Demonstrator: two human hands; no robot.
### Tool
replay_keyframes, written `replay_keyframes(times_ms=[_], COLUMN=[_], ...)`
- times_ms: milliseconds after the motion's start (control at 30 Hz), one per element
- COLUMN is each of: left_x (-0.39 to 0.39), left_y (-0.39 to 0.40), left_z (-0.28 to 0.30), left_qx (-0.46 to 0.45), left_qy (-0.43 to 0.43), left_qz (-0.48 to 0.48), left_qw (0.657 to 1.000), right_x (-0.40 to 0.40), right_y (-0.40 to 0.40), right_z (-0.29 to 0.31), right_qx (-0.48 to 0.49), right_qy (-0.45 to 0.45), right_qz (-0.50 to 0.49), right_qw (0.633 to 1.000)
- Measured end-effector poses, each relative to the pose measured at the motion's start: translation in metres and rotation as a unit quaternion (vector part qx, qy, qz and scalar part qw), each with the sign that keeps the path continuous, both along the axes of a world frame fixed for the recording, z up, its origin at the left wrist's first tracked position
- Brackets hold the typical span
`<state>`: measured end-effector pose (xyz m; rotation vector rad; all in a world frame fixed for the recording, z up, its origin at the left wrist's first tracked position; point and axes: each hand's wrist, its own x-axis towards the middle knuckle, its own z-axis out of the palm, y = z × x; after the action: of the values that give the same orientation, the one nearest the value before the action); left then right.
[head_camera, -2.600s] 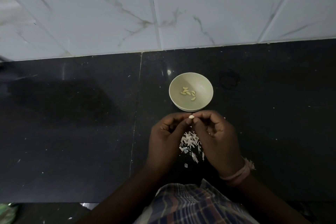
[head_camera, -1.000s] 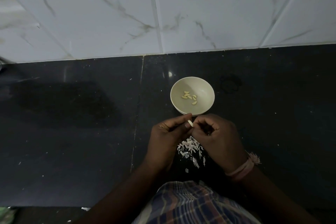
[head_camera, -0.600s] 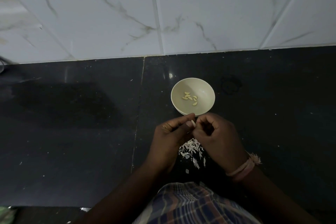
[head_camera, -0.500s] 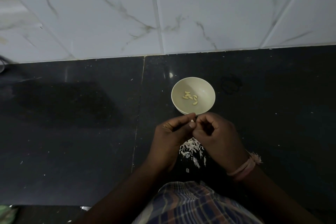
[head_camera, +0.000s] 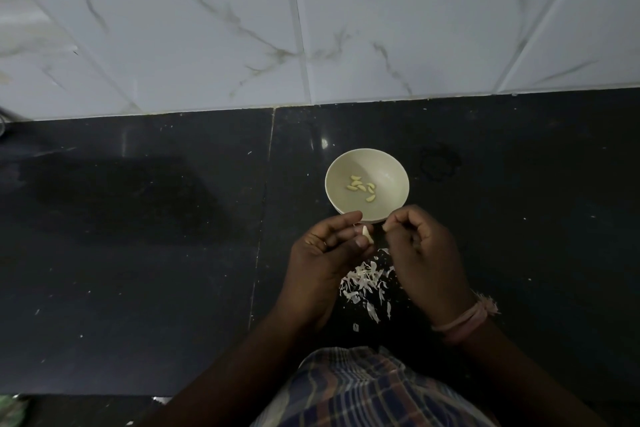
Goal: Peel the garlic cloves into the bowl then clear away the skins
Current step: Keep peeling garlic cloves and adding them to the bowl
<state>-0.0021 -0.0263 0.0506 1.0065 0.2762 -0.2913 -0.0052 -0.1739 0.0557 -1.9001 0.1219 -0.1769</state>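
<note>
- the step in hand looks like peeling: a small pale garlic clove [head_camera: 367, 234] is pinched between the thumb and fingertips of the left hand [head_camera: 327, 260], just below the centre of the frame.
- the right hand [head_camera: 420, 253] sits just beside it to the right, apart from the clove, its fingers curled with the tips pressed together; it may be pinching a scrap of skin, but that is too small to tell.
- the clove hangs just below the near rim of the small round cream-coloured bowl [head_camera: 388, 166], which stands on the glossy black stone tabletop [head_camera: 138, 253] at the middle of the frame.
- several peeled yellowish cloves [head_camera: 362, 186] already lie on the bowl's bottom.
- a loose heap of thin white papery skins [head_camera: 365, 282] lies on the tabletop under and between the two hands, lower than the clove in the frame.
- judged from this, the task is partway: some cloves are done, and the skins are not yet cleared.
- the clove looks nearly bare, so the next move probably calls for a short carry up the frame over the rim and a release into the bowl, or one more pull if any skin clings.
- the skins are light and scattered, so gathering them will likely need a gentle sweep.
</note>
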Motion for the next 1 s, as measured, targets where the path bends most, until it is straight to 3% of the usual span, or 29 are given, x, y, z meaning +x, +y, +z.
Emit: replay_keyframes(times_ms=[433,1000], left_x=[-0.002,0.001], left_y=[0.002,0.008], left_z=[-0.002,-0.005], left_qx=[0.008,0.031], left_qy=[0.018,0.027], left_qz=[0.047,0.058], left_qw=[0.999,0.997], right_x=[-0.009,-0.013], right_y=[0.011,0.035], right_z=[-0.01,0.0], right_qx=[-0.012,0.152], right_qy=[0.017,0.014], right_qz=[0.014,-0.024], right_qw=[1.0,0.988])
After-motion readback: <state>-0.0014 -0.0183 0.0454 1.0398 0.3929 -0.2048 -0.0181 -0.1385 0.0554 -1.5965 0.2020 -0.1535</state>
